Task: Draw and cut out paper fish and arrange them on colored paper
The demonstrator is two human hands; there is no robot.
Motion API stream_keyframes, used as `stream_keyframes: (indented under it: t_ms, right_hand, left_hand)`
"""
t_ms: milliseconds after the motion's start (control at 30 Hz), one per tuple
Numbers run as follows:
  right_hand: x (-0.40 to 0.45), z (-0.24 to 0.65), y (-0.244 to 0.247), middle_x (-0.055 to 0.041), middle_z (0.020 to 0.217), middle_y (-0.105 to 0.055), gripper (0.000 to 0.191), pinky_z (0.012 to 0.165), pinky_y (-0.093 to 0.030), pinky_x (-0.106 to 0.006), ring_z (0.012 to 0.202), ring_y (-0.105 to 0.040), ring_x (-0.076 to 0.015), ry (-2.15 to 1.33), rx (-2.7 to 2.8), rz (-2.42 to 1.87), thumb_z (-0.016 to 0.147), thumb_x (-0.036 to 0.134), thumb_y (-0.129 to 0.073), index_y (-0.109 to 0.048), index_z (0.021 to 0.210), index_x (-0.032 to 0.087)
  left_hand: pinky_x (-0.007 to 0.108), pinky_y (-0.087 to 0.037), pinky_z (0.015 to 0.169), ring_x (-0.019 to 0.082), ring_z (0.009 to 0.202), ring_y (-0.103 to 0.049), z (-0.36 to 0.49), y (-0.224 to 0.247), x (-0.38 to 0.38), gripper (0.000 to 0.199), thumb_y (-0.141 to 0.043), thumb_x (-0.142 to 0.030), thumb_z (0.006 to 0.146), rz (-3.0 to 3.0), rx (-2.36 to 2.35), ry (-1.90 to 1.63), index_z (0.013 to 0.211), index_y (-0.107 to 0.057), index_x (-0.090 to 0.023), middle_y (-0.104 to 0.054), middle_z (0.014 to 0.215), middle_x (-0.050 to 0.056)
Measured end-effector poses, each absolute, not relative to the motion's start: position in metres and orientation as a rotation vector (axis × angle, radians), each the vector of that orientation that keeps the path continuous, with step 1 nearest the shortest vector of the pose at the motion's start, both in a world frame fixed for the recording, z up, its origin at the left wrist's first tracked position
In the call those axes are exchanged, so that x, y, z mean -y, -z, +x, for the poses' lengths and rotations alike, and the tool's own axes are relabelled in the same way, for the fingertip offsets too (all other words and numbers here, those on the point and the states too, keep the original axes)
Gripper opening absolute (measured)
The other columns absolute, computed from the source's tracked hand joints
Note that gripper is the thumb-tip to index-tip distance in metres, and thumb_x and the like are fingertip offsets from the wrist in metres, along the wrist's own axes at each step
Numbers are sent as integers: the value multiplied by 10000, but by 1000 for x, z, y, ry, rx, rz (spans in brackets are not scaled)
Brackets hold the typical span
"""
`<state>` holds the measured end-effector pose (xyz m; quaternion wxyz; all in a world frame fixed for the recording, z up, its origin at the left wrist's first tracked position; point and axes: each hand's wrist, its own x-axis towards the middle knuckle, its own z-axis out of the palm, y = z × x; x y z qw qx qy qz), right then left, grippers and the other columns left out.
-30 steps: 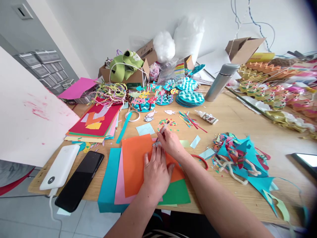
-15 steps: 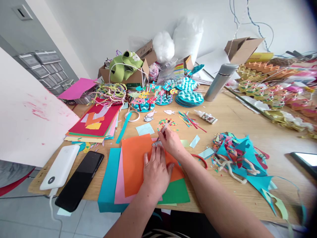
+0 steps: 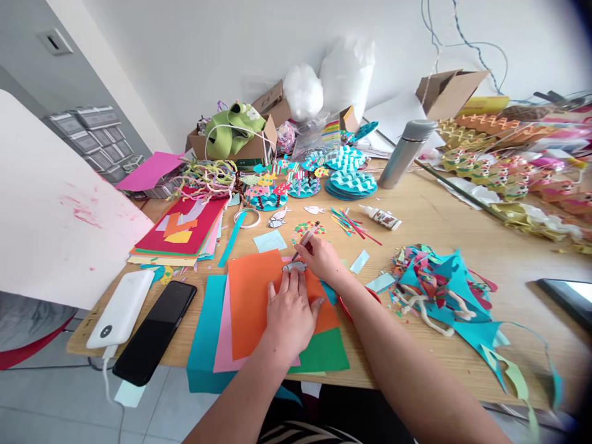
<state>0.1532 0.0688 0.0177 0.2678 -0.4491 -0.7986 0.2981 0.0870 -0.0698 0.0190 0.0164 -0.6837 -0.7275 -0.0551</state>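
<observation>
Intently, two bare hands meet over a layered pile of colored paper at the edge of a wooden table (image 3: 430,209). The left hand (image 3: 289,314) lies flat on an orange sheet (image 3: 250,302), thumb spread to the side and middle fingertips touching a small gray fish cutout (image 3: 294,266) near the sheet's upper edge. The right hand (image 3: 321,258) pinches a slender pen (image 3: 307,239), tilted, its lower end just beside the cutout. Pink paper (image 3: 222,345), a green sheet (image 3: 326,353) and blue paper (image 3: 203,351) show around the orange one. A red loop (image 3: 346,308) is partly hidden by the right forearm. Beyond the hands are a mound of confetti (image 3: 309,230), narrow paper strips (image 3: 354,226), a white glue bottle (image 3: 382,217) on its side and an upright metal flask (image 3: 407,154). Left of the pile lie a black phone (image 3: 155,333) and a white power bank (image 3: 121,308); colorful scraps (image 3: 439,290) are heaped at right.
</observation>
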Motion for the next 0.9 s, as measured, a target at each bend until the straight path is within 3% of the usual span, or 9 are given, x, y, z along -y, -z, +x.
stream_keyframes:
  t_ms: [167,333,567,900]
  right_hand:
    - [-68,153,-20,-19,652,-605,141,562,-349,-237,577,-554,-151,-835,2156,-1190,875,287,-495,-506,766,199]
    - [-66,153,-25,-34,666,-619,143,568,-344,-232,587,-552,-149,-762,2199,-1232,885,267,-513,-524,771,183]
    - [-64,152,-28,-46,687,-635,151,573,-335,-232,609,-563,-151,-725,2212,-1287,892,265,-524,-542,773,173]
    - [-66,152,-23,-36,678,-645,138,558,-326,-226,586,-560,-141,-710,2170,-1300,894,257,-519,-544,790,171]
  left_hand:
    - [563,-392,999,318,1314,-388,86,-27,65,579,-315,-484,968,-2177,2265,115,1370,-449,-90,-482,1408,170]
    - [499,-448,927,298,1188,-489,86,-34,59,465,-393,-467,951,-2187,2278,115,1217,-561,-124,-568,1272,161]
    - [490,-439,936,307,1232,-453,87,-23,58,460,-390,-435,956,-2119,2221,164,1248,-527,-108,-478,1397,174]
    - [478,-445,905,301,1180,-484,87,-19,58,459,-405,-453,950,-2096,2186,173,1226,-553,-117,-513,1369,168]
